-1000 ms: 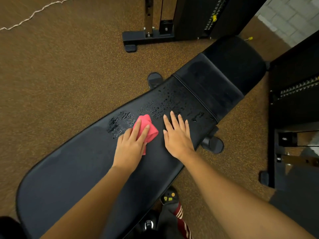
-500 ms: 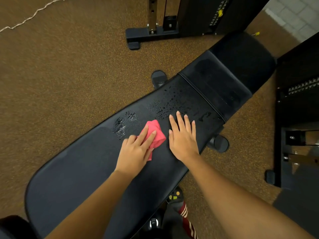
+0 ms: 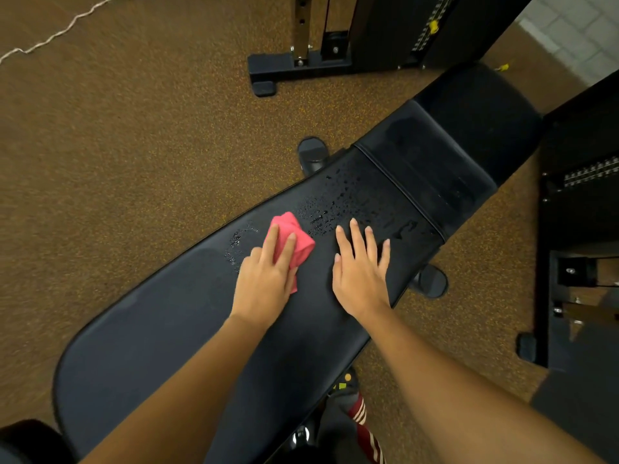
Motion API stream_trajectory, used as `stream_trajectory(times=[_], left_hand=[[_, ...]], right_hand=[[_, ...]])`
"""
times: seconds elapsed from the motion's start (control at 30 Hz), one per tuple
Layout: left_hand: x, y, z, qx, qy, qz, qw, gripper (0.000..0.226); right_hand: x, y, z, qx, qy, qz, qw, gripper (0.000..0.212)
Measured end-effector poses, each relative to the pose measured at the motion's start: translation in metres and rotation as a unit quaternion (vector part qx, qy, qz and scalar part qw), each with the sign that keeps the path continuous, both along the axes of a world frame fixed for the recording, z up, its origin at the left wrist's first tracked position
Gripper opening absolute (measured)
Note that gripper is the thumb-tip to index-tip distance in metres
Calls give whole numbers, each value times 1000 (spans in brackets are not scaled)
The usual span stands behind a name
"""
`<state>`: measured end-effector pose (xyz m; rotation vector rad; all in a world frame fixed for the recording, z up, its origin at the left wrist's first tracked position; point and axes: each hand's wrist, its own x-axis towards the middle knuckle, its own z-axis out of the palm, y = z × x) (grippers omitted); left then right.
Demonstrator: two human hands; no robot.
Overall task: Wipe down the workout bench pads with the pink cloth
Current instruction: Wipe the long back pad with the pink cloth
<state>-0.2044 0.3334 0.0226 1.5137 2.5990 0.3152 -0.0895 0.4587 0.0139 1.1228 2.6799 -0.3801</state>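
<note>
A long black bench pad (image 3: 160, 329) runs from lower left to upper right, with a shorter seat pad (image 3: 428, 162) beyond a seam. Droplets (image 3: 335, 202) bead on the long pad near that seam, and a faint wet patch lies left of the cloth. My left hand (image 3: 268, 283) presses the bunched pink cloth (image 3: 294, 242) flat onto the pad, fingers on top of it. My right hand (image 3: 361, 272) lies flat on the pad to the right, fingers spread, holding nothing.
Black machine frames stand at the top (image 3: 301, 68) and along the right edge (image 3: 576, 229). Bench feet (image 3: 311, 155) (image 3: 432, 281) stick out on both sides. Speckled brown floor surrounds the bench; a white cord (image 3: 60, 31) lies at top left.
The wet patch left of the cloth has shrunk to faint traces while my left hand rubbed the cloth over it. My right hand stayed planted on the pad.
</note>
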Motion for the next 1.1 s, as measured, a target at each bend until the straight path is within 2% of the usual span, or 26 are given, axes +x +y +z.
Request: stream_trajectory(times=[0.13, 0.3, 0.4, 0.6, 0.67, 0.77, 0.83, 0.9, 1.0, 1.1], left_hand=[[-27, 1, -3, 0, 23, -15, 1000, 49], [-43, -24, -10, -8, 21, 90, 996, 47], [-30, -28, -6, -20, -7, 126, 992, 55], [-40, -39, -4, -16, -16, 68, 997, 53], [-48, -52, -5, -21, -19, 105, 994, 51], [-51, -61, -3, -19, -47, 213, 976, 55], [-45, -59, -1, -16, -50, 233, 971, 55], [-35, -52, -1, -6, -51, 213, 976, 54], [-21, -44, 0, -8, -57, 128, 990, 48], [-28, -48, -2, -17, -46, 53, 997, 54]], right_hand=[[-1, 0, -1, 5, -1, 3, 1000, 58], [0, -1, -2, 10, 2, 7, 1000, 56], [-1, -2, -4, 9, -1, 0, 1000, 50], [-9, -9, -5, 13, 12, -17, 1000, 49], [-7, -7, -5, 19, 10, -10, 1000, 49], [-5, -7, -4, 21, 5, 1, 1000, 49], [-5, -7, -3, 14, 10, 3, 1000, 49], [-6, -7, -2, 12, 17, 0, 1000, 49], [-7, -8, -2, 12, 20, -3, 1000, 49], [-6, -8, -4, 18, 13, 1, 1000, 50]])
